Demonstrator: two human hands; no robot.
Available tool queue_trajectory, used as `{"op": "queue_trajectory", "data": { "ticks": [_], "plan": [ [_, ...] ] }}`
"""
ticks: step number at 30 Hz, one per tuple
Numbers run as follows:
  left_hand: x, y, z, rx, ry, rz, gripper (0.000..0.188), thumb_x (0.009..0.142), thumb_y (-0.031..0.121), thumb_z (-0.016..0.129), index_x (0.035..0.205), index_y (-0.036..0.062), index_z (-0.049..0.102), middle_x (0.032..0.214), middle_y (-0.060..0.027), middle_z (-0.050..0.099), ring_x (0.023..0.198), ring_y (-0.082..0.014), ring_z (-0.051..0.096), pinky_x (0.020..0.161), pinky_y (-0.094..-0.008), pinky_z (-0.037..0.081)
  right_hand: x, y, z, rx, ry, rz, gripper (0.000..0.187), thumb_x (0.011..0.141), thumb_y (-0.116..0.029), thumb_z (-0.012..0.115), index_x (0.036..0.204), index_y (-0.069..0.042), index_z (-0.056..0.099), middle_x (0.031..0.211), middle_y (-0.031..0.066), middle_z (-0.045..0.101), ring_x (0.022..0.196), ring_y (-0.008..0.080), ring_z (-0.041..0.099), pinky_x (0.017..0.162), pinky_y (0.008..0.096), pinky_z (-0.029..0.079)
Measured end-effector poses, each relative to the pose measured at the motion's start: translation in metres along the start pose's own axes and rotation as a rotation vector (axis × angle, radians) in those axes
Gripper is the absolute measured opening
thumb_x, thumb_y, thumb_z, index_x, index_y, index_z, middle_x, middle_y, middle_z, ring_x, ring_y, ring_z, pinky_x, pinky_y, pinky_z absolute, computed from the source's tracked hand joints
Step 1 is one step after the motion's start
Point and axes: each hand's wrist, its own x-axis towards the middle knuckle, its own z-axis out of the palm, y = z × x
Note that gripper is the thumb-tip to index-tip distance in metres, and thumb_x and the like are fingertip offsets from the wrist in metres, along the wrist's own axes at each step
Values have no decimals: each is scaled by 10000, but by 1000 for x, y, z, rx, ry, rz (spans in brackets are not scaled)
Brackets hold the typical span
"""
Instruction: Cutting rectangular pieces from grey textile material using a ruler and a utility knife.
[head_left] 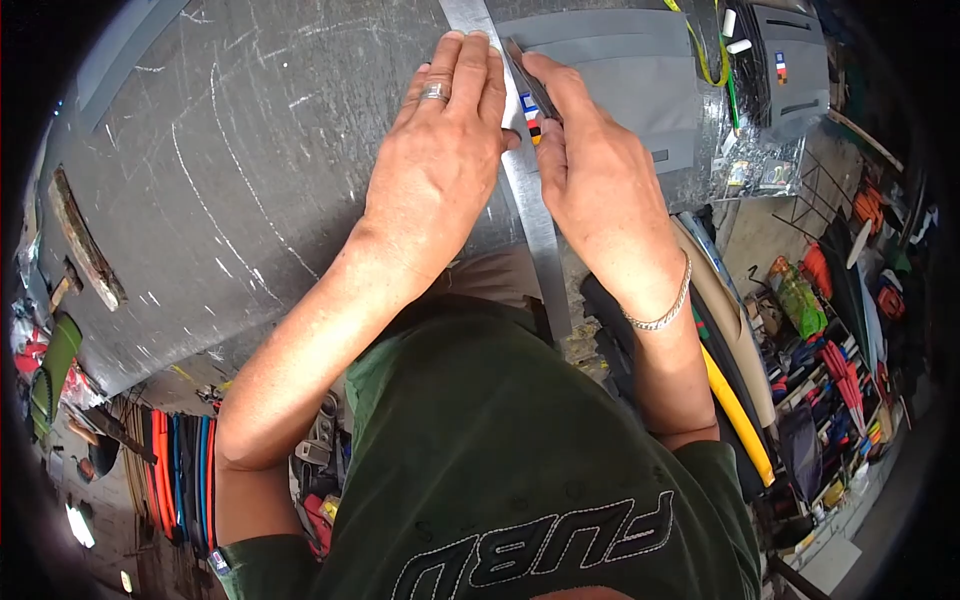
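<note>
A long metal ruler point(537, 225) runs from the far edge of the dark table toward my body, its near end past the table edge. My left hand point(440, 140), a ring on one finger, lies on the ruler with its fingers stretched out. Close along the ruler's right side, my right hand point(595, 170) pinches a dark slim blade-like tool point(530, 80); its exact kind is unclear. Under that hand is a flat grey fabric piece point(640, 85). A small coloured label point(531, 112) shows beside the ruler, partly hidden by the fingers.
Chalk lines mark the dark tabletop point(270, 150). At the right lie white chalk pieces point(738, 46), a yellow tape point(712, 70), a green pencil point(733, 100) and another grey piece point(792, 75). Left is a worn wooden bar point(85, 235). Fabric rolls point(735, 410) stand below right.
</note>
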Motion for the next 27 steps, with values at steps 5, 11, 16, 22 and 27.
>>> {"op": "queue_trajectory", "data": {
  "ticks": [5, 11, 16, 22, 27],
  "plan": [
    [-1, -1, 0, 18, 4, 10, 685, 948, 334, 692, 1455, -71, 471, 1507, -194, 460, 1451, -303, 435, 1194, -392, 406, -2, 0, 1, -1, -2, -11, 495, 963, 9, 562, 1437, -115, 500, 970, 261, 689, 913, 468, 673, 776, 521, 533],
    [-2, -1, 0, -4, 3, 12, 687, 938, 323, 704, 1449, -74, 472, 1498, -197, 464, 1454, -310, 431, 1196, -395, 405, -6, 1, 2, -10, 1, -12, 514, 946, 26, 558, 1437, -116, 500, 975, 257, 688, 903, 463, 673, 773, 516, 535],
    [-1, -1, 1, -23, 19, 5, 683, 936, 314, 708, 1445, -76, 473, 1490, -198, 467, 1450, -315, 438, 1193, -397, 410, -7, 3, 2, -3, -4, -3, 512, 943, 27, 558, 1432, -116, 506, 968, 246, 685, 895, 456, 672, 777, 511, 533],
    [1, -1, 2, -20, 45, 18, 679, 933, 312, 701, 1440, -75, 469, 1491, -206, 468, 1437, -332, 448, 1174, -395, 431, -6, 13, 0, 29, -14, -56, 516, 943, -18, 589, 1442, -108, 494, 1044, 241, 683, 885, 458, 672, 775, 516, 545],
    [-1, -1, 0, 23, 19, 25, 645, 959, 316, 682, 1433, -74, 484, 1497, -210, 465, 1467, -306, 416, 1204, -380, 389, -11, 13, -33, 678, -164, 226, 697, 1027, -239, 639, 1631, -205, 293, 1211, 125, 705, 848, 311, 723, 756, 405, 579]
  ]
}}
